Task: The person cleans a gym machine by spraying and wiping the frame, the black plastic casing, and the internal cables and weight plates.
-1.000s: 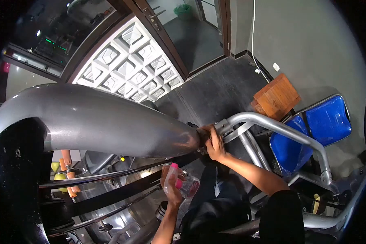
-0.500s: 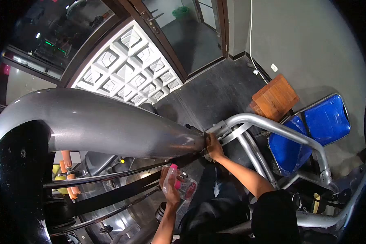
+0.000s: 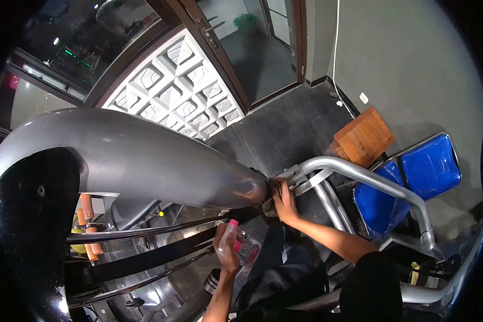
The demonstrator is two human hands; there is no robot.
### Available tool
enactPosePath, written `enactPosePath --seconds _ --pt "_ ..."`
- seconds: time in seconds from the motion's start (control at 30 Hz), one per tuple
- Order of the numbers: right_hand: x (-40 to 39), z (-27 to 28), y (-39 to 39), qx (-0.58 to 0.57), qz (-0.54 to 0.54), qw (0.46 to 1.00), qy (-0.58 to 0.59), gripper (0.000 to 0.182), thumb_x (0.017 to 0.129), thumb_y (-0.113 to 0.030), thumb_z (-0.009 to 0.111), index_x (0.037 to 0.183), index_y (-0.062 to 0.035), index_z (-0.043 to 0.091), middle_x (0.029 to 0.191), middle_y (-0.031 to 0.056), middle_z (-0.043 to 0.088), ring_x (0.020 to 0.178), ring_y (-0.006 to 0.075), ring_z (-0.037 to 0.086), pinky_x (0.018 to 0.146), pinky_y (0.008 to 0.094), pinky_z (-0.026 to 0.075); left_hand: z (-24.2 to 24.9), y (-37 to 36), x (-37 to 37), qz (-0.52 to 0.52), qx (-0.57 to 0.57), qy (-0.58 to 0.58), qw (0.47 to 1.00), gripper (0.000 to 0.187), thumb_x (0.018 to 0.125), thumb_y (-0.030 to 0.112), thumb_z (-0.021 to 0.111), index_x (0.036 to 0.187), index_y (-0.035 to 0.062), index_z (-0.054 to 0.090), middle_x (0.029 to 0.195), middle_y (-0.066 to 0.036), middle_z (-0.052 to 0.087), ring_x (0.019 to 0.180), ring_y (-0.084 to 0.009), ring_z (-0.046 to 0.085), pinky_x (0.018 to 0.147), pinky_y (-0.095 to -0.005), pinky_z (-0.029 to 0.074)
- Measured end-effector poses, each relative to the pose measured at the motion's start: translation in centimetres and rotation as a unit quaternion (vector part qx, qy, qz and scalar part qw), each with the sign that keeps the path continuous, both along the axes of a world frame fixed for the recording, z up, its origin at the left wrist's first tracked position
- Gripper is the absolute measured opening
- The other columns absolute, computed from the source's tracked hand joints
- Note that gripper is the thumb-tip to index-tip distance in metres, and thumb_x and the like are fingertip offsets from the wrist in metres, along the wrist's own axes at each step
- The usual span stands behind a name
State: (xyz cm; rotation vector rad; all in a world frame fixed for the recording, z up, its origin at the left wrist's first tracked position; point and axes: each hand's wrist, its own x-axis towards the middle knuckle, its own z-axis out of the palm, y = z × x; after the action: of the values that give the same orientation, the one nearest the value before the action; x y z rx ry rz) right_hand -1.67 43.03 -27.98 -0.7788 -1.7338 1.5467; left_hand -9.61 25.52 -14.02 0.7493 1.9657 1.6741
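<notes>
- Head view: left hand (image 3: pixel 228 252) grips a spray bottle (image 3: pixel 240 244) low, near the lap.
- Right hand (image 3: pixel 284 199) presses a dark cloth (image 3: pixel 268 206) at the big grey arm's (image 3: pixel 145 161) end, beside the silver tube (image 3: pixel 359 174).
- Wiping looks mid-way; finish unclear.
- Blue seat (image 3: pixel 413 177) sits apart.

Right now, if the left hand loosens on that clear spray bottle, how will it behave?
The spray bottle looks like thin clear plastic, so probably light and slightly squeezable. The left hand grips it tilted by the neck, so it may swing or slip. Its round body would likely roll if set down sideways.
</notes>
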Motion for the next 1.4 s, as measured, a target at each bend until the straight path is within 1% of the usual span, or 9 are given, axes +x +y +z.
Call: enactPosePath --seconds 0.2,0.47,0.53,0.63,0.73,0.9,1.03,1.13,1.4 --pt "-1.3 -11.0 -2.8 -0.076 -0.111 0.987 -0.091 0.049 0.102 -0.034 0.041 0.139 -0.0027 0.031 0.131 0.0305 0.049 0.12 0.0474 0.051 0.1 0.0478 0.04 -0.3 -0.2 -0.2 -0.013 0.0 0.027 1.0 0.056 0.097 0.049 0.047 0.094 -0.0048 0.062 0.085 -0.01 0.055 0.063 -0.0156 0.057 0.054 -0.0312 0.045" --pt "-3.8 -15.6 -2.4 -0.418 -0.164 0.872 -0.193 0.042 0.102 -0.029 0.042 0.136 -0.0053 0.034 0.122 0.021 0.055 0.11 0.0336 0.058 0.092 0.0458 0.046 -0.2 0.0 -0.2 -0.009 0.003 0.012 1.0 0.06 0.097 0.053 0.047 0.094 -0.0055 0.062 0.086 -0.011 0.055 0.066 -0.0159 0.056 0.052 -0.0302 0.047" --pt "-3.5 -14.6 -2.1 -0.627 -0.041 0.778 0.019 0.04 0.103 -0.029 0.038 0.135 -0.0055 0.036 0.122 0.017 0.056 0.115 0.0298 0.058 0.091 0.0514 0.049 -0.1 0.0 0.0 -0.022 0.014 0.037 0.999 0.061 0.097 0.054 0.046 0.094 -0.0058 0.062 0.086 -0.01 0.054 0.066 -0.0161 0.057 0.053 -0.0298 0.048" --pt "-2.1 -3.8 -1.4 -0.673 0.026 0.739 -0.025 0.041 0.103 -0.031 0.034 0.134 -0.0049 0.038 0.123 0.0177 0.056 0.112 0.0304 0.061 0.083 0.0546 0.055 0.0 0.4 0.2 -0.013 0.02 0.002 1.0 0.06 0.097 0.053 0.046 0.093 -0.0055 0.062 0.087 -0.011 0.055 0.065 -0.0166 0.057 0.052 -0.0298 0.048" --pt "-1.9 5.4 -1.5 -0.636 0.001 0.771 -0.037 0.054 0.102 -0.034 0.016 0.119 0.0013 0.053 0.091 0.0194 0.068 0.078 0.0327 0.07 0.062 0.0475 0.058 -1.1 0.0 -0.3 -0.037 0.024 0.02 0.999 0.061 0.097 0.053 0.045 0.093 -0.005 0.062 0.087 -0.011 0.055 0.064 -0.0179 0.058 0.051 -0.0301 0.047" --pt "-1.1 15.8 -2.7 -0.639 -0.053 0.765 0.067 0.035 0.105 -0.026 0.037 0.129 -0.0027 0.046 0.125 0.0133 0.06 0.108 0.0284 0.064 0.091 0.0459 0.054 0.0 -0.8 0.1 -0.044 0.039 0.063 0.996 0.064 0.097 0.056 0.043 0.091 -0.0049 0.063 0.084 -0.012 0.057 0.062 -0.0191 0.059 0.051 -0.0304 0.047" --pt "-1.7 13.4 -3.8 -0.454 -0.141 0.88 0.01 0.028 0.103 -0.023 0.039 0.128 -0.0105 0.044 0.131 0.0104 0.051 0.12 0.023 0.053 0.099 0.0433 0.049 2.8 -1.4 1.1 -0.028 0.074 0.065 0.995 0.067 0.095 0.058 0.044 0.084 -0.0055 0.064 0.083 -0.013 0.058 0.06 -0.0188 0.061 0.051 -0.0293 0.047" --pt "-3.0 4.5 -4.5 -0.472 -0.188 0.861 0.009 0.025 0.102 -0.019 0.035 0.123 -0.0127 0.046 0.13 0.0081 0.05 0.121 0.0227 0.05 0.103 0.0429 0.045 3.5 -2.0 1.0 -0.01 0.099 0.029 0.995 0.067 0.093 0.059 0.049 0.084 -0.0059 0.063 0.084 -0.013 0.058 0.057 -0.0189 0.061 0.051 -0.0291 0.047" --pt "-2.7 8.4 -1.4 -0.581 -0.149 0.8 0.016 0.025 0.1 -0.016 0.037 0.121 -0.0101 0.047 0.125 0.0127 0.055 0.112 0.029 0.057 0.097 0.0472 0.048 4.4 -4.0 1.1 0.025 0.096 -0.001 0.995 0.065 0.088 0.061 0.057 0.094 -0.0041 0.061 0.077 -0.01 0.059 0.059 -0.0185 0.06 0.053 -0.0296 0.048"
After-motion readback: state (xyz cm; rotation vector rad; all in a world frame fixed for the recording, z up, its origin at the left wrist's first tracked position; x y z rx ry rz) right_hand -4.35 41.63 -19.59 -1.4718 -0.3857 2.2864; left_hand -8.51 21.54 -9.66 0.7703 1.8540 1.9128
